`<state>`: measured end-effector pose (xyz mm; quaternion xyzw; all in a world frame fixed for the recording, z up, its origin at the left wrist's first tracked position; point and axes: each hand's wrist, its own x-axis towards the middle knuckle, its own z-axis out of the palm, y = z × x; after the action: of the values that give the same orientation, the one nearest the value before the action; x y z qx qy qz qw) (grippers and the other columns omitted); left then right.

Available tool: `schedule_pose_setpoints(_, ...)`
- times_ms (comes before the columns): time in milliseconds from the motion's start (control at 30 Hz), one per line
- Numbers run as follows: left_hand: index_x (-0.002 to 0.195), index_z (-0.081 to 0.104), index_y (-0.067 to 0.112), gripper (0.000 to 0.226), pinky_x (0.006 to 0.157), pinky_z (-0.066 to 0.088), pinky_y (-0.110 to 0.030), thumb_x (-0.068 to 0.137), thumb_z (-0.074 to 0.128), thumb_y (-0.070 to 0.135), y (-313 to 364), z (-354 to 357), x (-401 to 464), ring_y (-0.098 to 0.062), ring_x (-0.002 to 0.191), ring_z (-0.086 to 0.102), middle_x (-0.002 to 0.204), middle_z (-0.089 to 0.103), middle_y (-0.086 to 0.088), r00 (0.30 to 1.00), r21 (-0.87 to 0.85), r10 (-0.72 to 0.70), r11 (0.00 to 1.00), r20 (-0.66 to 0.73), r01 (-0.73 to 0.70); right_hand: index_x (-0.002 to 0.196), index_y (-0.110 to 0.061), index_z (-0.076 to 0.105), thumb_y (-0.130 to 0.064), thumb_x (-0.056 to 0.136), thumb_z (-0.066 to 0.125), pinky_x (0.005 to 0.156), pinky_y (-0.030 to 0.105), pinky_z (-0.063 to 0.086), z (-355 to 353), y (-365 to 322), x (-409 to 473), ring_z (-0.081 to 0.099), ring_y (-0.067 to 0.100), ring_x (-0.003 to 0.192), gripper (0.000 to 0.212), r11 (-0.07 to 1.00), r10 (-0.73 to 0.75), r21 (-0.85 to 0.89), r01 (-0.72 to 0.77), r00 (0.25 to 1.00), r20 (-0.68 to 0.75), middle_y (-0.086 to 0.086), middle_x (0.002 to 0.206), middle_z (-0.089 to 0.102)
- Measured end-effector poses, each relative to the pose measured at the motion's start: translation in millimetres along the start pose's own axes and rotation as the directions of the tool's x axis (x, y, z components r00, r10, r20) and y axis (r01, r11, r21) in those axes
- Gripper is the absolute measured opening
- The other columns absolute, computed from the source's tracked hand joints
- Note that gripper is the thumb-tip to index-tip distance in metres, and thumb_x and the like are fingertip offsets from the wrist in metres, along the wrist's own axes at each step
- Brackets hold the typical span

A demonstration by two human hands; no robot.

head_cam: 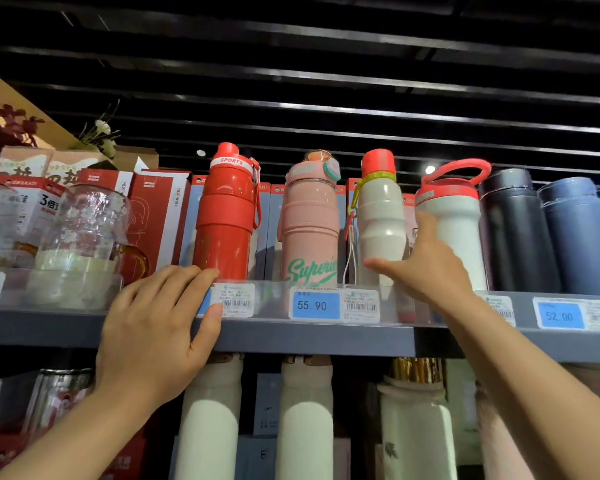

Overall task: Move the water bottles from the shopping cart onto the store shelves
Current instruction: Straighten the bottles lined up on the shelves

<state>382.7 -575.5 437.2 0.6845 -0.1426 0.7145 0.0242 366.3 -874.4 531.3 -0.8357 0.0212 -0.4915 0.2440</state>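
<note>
Up on the top shelf [309, 336] stand the bottles: red SPORTS bottle [224, 216], pink bottle [309, 220] and two white bottles (coral caps). Left hand [153, 336] rests on the shelf edge, fingers relaxed; right hand [426, 268] reaches open-fingered between the white bottle [381, 216] and loop-handled bottle [452, 216], gripping nothing

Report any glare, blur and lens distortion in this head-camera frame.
Head view: wide-angle bowing curves the grey metal shelf edge; glare glints off the clear embossed glass pitcher and dark slatted ceiling; the red SPORTS bottle is sharp, while the lower white bottles look soft.
</note>
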Motion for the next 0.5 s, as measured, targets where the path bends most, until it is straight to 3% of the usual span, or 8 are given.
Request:
schedule_pose_setpoints(100, 0.118, 0.066, 0.005, 0.051, 0.085, 0.037, -0.041, 0.092, 0.034, 0.035, 0.1, -0.1, -0.2, -0.026, 0.107, 0.052, 0.111, 0.068, -0.012, 1.000, 0.003, 0.001, 1.000, 0.001, -0.001, 0.147, -0.020, 0.012, -0.049, 0.068, 0.081, 0.082, 0.043, 0.047, 0.1, -4.1, 3.3, 0.058, 0.039, 0.106, 0.108, 0.999, 0.030, 0.007, -0.031, 0.995, 0.092, 0.017, 0.126, 0.056)
schedule_pose_setpoints(200, 0.119, 0.066, 0.006, 0.051, 0.086, 0.038, -0.041, 0.093, 0.034, 0.036, -0.7, -0.7, -0.5, -0.028, 0.108, 0.055, 0.112, 0.068, -0.011, 1.000, 0.012, -0.007, 1.000, 0.020, 0.006, 0.138, -0.017, 0.022, -0.043, 0.069, 0.081, 0.075, 0.038, 0.045, -0.5, -6.1, 6.5, 0.059, 0.036, 0.101, 0.094, 1.000, 0.015, -0.003, -0.015, 0.991, 0.130, 0.014, 0.122, 0.058)
schedule_pose_setpoints(333, 0.119, 0.066, 0.007, 0.051, 0.085, 0.039, -0.043, 0.093, 0.034, 0.036, 0.7, -1.7, -0.3, -0.031, 0.107, 0.058, 0.112, 0.067, -0.011, 0.999, 0.018, -0.016, 1.000, 0.029, 0.016, 0.138, -0.019, 0.022, -0.037, 0.073, 0.078, 0.078, 0.040, 0.051, -4.0, -1.6, 5.2, 0.060, 0.035, 0.096, 0.088, 0.997, 0.007, 0.070, -0.019, 0.986, 0.167, 0.016, 0.116, 0.059)
schedule_pose_setpoints(500, 0.120, 0.065, 0.007, 0.052, 0.085, 0.038, -0.043, 0.092, 0.033, 0.036, 1.2, -3.1, 0.1, -0.033, 0.107, 0.060, 0.113, 0.067, -0.011, 0.998, 0.024, -0.023, 0.999, 0.054, 0.022, 0.141, -0.022, 0.021, -0.054, 0.069, 0.077, 0.082, 0.044, 0.050, -1.8, -0.5, 0.2, 0.059, 0.038, 0.101, 0.097, 0.999, -0.028, 0.020, 0.027, 0.996, 0.084, 0.014, 0.117, 0.061)
